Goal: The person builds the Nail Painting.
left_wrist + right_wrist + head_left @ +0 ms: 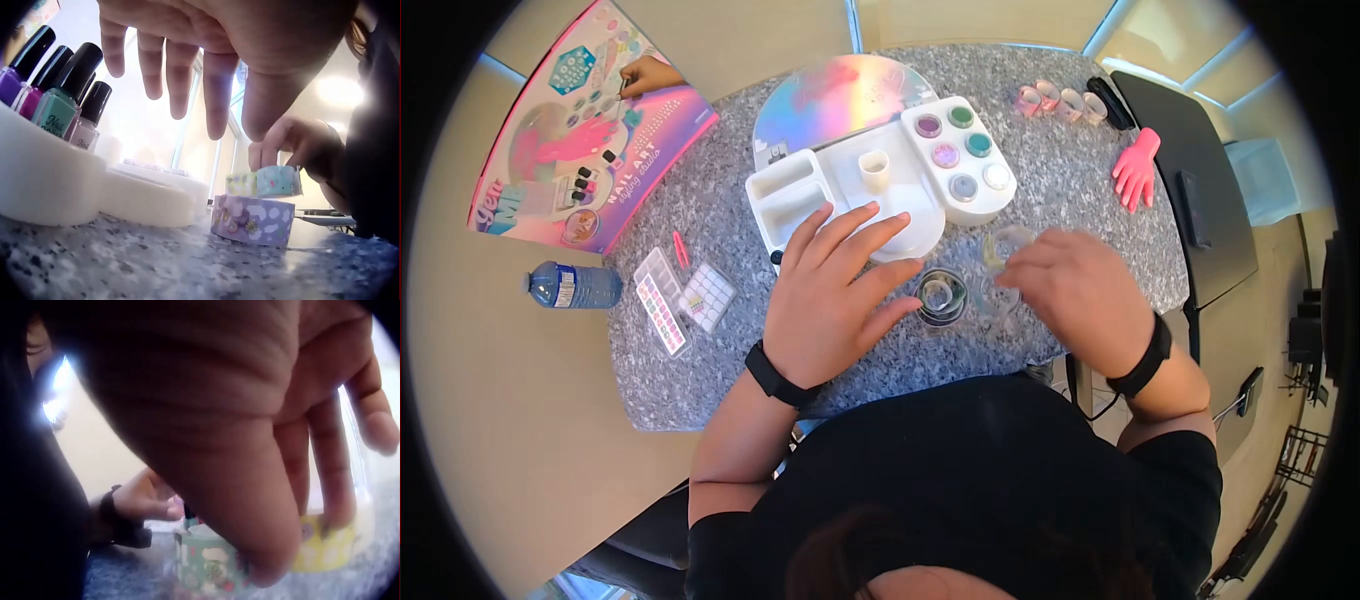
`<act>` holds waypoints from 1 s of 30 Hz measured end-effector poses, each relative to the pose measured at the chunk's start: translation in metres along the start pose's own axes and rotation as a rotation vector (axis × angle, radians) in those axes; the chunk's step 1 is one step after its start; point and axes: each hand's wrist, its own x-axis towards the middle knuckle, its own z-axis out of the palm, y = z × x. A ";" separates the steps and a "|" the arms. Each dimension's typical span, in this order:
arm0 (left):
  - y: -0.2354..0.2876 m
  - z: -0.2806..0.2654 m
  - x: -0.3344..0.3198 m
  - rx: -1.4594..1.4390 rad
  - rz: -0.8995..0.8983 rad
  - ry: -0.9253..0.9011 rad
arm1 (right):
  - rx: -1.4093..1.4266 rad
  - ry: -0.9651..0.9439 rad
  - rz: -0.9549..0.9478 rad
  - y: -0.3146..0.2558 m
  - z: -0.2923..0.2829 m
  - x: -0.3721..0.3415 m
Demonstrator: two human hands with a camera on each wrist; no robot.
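Note:
My left hand (835, 285) hovers with fingers spread near the front of the white tray, holding nothing. Close to its thumb, round tape rolls (940, 297) sit on the speckled tabletop. In the left wrist view, a purple patterned tape roll (253, 220) stands nearest, with a light blue roll (278, 180) and a pale yellow roll (240, 184) above it. My right hand (1080, 285) has its fingers bent down at the rolls. Its fingertips meet a yellow tape roll (328, 544) in the right wrist view, while the thumb overlaps a green patterned roll (209, 559).
Behind the hands is a white tray (920, 245) with glitter pots (945, 155). Nail polish bottles (62, 100) stand beside the left hand. A nail art box (590, 130), water bottle (575, 287) and sticker sheets (662, 300) are left; a pink model hand (1136, 170) lies right.

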 end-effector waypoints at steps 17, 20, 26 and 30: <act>0.017 0.017 0.011 -0.088 0.188 -0.053 | -0.042 0.169 0.008 -0.037 0.008 0.003; 0.007 0.014 0.008 -0.044 0.173 0.006 | 0.003 0.143 -0.019 -0.042 0.015 0.004; 0.007 0.014 0.004 -0.124 0.206 0.023 | 0.120 0.018 -0.016 -0.051 0.028 0.003; 0.003 0.014 0.003 -0.039 0.207 0.050 | 0.105 0.087 0.014 -0.047 0.027 0.006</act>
